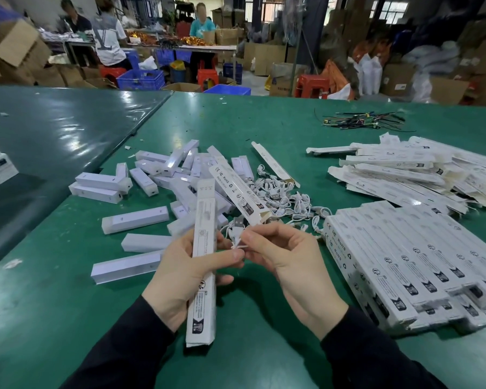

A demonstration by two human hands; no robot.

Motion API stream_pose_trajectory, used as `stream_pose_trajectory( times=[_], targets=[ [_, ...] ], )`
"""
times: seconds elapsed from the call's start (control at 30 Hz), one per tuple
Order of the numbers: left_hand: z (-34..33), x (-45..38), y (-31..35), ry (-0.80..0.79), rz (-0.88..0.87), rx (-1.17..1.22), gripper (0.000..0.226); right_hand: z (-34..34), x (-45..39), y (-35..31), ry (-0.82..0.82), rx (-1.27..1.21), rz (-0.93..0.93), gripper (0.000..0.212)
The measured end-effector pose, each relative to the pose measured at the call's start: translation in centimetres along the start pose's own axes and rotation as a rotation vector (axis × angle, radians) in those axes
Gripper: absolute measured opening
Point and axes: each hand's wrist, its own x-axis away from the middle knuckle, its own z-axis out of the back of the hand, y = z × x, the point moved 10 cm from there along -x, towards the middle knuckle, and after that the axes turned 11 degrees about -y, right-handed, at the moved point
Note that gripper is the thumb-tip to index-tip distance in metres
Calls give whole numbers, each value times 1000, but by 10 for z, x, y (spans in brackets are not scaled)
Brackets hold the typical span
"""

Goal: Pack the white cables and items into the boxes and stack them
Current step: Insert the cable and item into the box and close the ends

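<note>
White cable (234, 233) pinched in right hand (289, 265); left hand (184, 272) grips long box (204, 265) (contents unseen).

A single wide-angle view looks forward and steeply down from the person's head, close over the two hands (236, 265), whose dark sleeves enter from the bottom edge. It faces across the green-covered bench (264, 127), whose far edge crosses the upper part of the picture, with the warehouse floor beyond it. Straight lines bend toward the edges, and no second view shares the scene.
</note>
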Motion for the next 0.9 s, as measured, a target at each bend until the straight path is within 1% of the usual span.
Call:
stream_pose_trajectory(
  times=[0.07, 0.13, 0.27, 0.37, 0.43, 0.53, 0.6, 0.63, 0.73, 0.77, 0.8, 0.9],
  targets=[
    [1, 0, 1, 16, -20, 5, 43, -4, 0, 1, -35, 15, -29, 6],
    [0, 1, 4, 9, -37, 10, 45, -4, 0, -3, -55, 112, -41, 5],
    [0, -1, 1, -38, -11, 71, 45, 1, -3, -11, -59, 339, -1, 16],
    [-2, -3, -8, -75, 71, 160, 32, -14, -3, -12, -199, 436, 36, 29],
    [-4, -4, -13, -101, 109, 239, 23, -25, 0, -18, -271, 558, 109, 38],
    [-6, -4, -20, -135, 164, 346, 33, -30, 5, -23, -253, 764, 203, 53],
    [-7, -4, -21, -147, 177, 373, 34, -31, 7, -25, -225, 835, 251, 52],
    [-6, -5, -21, -147, 179, 365, 33, -31, 8, -25, -205, 827, 261, 53],
    [-7, -5, -22, -156, 176, 335, 27, -26, 10, -23, -155, 742, 246, 64],
    [-7, -6, -22, -157, 175, 333, 26, -26, 11, -24, -151, 740, 254, 62],
    [-6, -6, -21, -155, 175, 330, 26, -27, 11, -25, -149, 739, 265, 56],
    [-7, -6, -20, -158, 168, 312, 33, -25, 10, -32, -121, 681, 312, 27]
  ],
)
